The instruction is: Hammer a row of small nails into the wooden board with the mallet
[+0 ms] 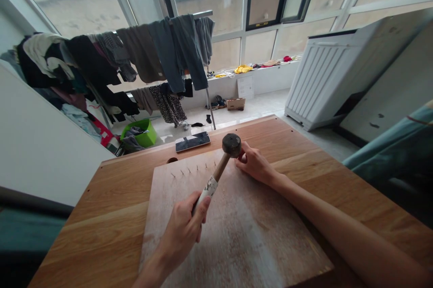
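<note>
1. Left hand point(184, 229) is wrapped shut around the lower handle of a hammer point(219, 168); fingers curled tight, thumb laid along the shaft.
2. Hammer's long axis runs up and away from the left fingers, toward the right; its dark, round, scuffed head point(232, 145) sits at the far end, raised above the board.
3. Handle is wood, bound with pale, worn tape just beyond the left fingers.
4. Right hand point(253, 164) rests on the board just beside the hammer head, fingers drawn together in a pinch on something small and reddish; what it is cannot be told.
5. Right fingertips lie nearer the head than the left fingers do.
6. Left of the right fingers, a row of small nails point(192, 170) stands in the board, slightly tilted.
7. Board point(237, 234) is pale, scuffed, flat and square-cornered, on a warm oak-grained table point(111, 207).
8. Beyond the fingers: a dark glossy phone point(192, 141) near the table's far edge.
</note>
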Motion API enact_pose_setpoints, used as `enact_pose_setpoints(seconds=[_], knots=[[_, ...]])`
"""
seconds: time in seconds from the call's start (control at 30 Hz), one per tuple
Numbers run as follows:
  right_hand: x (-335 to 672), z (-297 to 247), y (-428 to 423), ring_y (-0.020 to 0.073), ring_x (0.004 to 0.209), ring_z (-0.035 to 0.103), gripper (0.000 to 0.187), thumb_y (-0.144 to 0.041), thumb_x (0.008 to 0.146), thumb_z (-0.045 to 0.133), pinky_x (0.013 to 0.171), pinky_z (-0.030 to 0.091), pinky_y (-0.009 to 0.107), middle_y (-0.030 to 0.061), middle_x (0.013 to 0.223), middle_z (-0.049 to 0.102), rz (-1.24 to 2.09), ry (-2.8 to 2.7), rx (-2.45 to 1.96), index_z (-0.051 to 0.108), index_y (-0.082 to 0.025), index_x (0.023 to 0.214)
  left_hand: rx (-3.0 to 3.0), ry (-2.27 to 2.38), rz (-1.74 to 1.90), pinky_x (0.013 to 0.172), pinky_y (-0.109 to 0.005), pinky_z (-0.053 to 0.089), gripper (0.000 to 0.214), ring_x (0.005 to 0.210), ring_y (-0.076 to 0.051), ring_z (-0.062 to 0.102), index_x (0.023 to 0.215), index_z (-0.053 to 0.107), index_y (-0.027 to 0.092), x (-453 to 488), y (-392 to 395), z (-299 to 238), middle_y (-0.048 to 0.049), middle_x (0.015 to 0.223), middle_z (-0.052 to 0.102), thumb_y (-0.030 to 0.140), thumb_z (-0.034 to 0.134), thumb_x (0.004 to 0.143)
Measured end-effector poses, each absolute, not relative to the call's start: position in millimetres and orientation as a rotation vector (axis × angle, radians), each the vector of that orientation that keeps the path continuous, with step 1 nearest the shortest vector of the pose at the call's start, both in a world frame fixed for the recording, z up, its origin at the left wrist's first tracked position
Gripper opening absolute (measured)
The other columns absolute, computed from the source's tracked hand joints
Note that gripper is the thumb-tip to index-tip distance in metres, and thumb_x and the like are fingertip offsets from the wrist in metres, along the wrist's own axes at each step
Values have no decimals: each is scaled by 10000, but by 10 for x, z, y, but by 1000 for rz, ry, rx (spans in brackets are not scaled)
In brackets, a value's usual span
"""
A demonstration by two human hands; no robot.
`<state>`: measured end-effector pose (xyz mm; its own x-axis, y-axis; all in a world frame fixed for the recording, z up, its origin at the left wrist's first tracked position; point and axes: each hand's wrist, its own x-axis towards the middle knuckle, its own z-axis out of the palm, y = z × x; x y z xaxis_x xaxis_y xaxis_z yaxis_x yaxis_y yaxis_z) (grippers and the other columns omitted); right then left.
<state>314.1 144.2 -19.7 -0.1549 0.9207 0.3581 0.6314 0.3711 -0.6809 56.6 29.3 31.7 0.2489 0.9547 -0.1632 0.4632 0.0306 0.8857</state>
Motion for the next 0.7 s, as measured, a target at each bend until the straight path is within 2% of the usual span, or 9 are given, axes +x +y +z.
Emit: enact_pose_setpoints(seconds=[0.13,0.23,0.33,0.4,0.47,0.6,0.7], knots=[[3157,-251,1466,183,700,622,361,-93,718,650,663,455,267,8,796,641,432,-1880,-1396,591,-193,1060,1588,1374,593,367,-186,312,492,374,-72,433,781,547,180,609,306,281,57,585,469,619,444,976],[3154,-255,1458,184,696,625,308,-110,739,639,679,476,278,19,812,640,431,-1873,-1366,605,-193,1034,1724,1393,629,397,-189,345,466,394,-78,442,829,597,178,556,218,283,60,573,478,578,438,1006],[3169,-219,1439,185,742,651,393,-124,760,641,728,509,296,35,892,665,496,-1899,-1285,601,-198,1144,1996,1434,686,487,-195,438,388,484,-107,567,873,643,197,419,69,256,38,607,579,490,450,1039],[3213,-194,1445,192,812,668,499,-119,765,641,772,531,314,48,957,673,567,-1948,-1230,566,-201,1252,2217,1470,724,568,-200,497,324,611,-137,683,976,673,216,307,-36,186,11,719,693,433,447,1057],[3289,-184,1476,192,851,675,556,-107,770,618,765,551,320,72,1023,665,632,-1974,-1209,535,-192,1313,2465,1533,741,579,-203,512,302,682,-155,736,1110,677,219,211,-130,78,-14,839,755,406,445,1066],[3480,-193,1526,200,908,687,563,-77,747,572,705,582,313,120,1140,624,651,-1979,-1239,558,-182,1300,2829,1745,675,494,-208,458,295,575,-140,691,1213,684,216,164,-256,-122,-3,773,718,347,464,1066],[3592,-186,1384,224,986,693,548,-93,775,569,784,607,369,116,1158,631,556,-1999,-1282,562,-201,1312,2864,1830,664,517,-212,464,289,643,-155,698,1238,691,226,203,-279,-158,-16,781,703,328,493,1053]])
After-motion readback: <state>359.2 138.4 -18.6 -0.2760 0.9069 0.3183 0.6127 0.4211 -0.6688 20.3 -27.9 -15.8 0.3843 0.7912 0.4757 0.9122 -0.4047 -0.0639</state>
